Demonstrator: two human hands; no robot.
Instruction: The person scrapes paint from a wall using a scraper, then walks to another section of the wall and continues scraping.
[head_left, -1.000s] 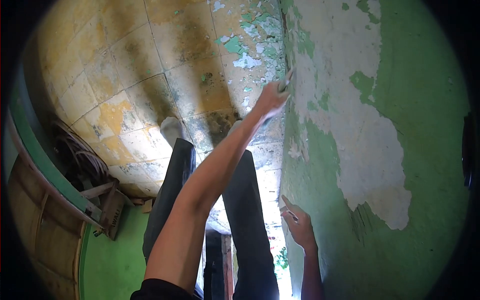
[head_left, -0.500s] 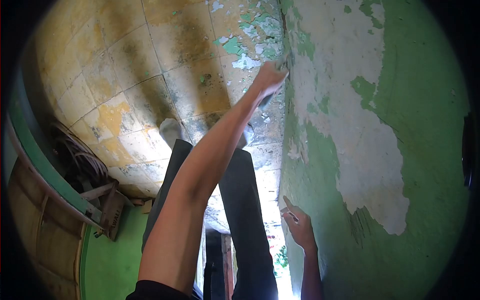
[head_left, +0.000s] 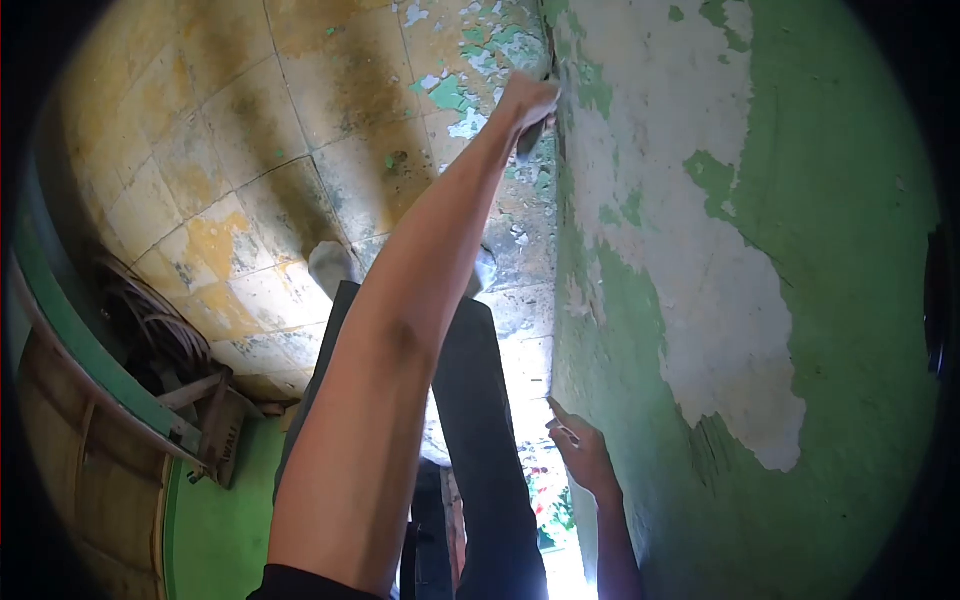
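Observation:
My left hand (head_left: 528, 101), at the end of an outstretched bare arm, is closed round a scraper (head_left: 531, 143). The tool's dark handle end pokes out below the fist; its blade is mostly hidden by the hand. The fist is against the foot of the peeling wall (head_left: 690, 290), where it meets the floor. Lower down, my right hand (head_left: 582, 452) is at the green part of the wall, holding nothing that shows. Its index finger stretches out, the other fingers loosely bent.
Green and white paint flakes (head_left: 450, 95) lie on the worn yellow tiles (head_left: 350, 185) along the wall. My feet (head_left: 332, 266) stand on the tiles. Left are a wooden box (head_left: 228, 440) with lettering, a bundle of curved strips (head_left: 150, 310) and a green curved edge (head_left: 85, 350).
My left hand has moved up the view along the wall's base, taking the scraper farther from me. My right hand keeps much the same pose at the wall. The view has shifted slightly.

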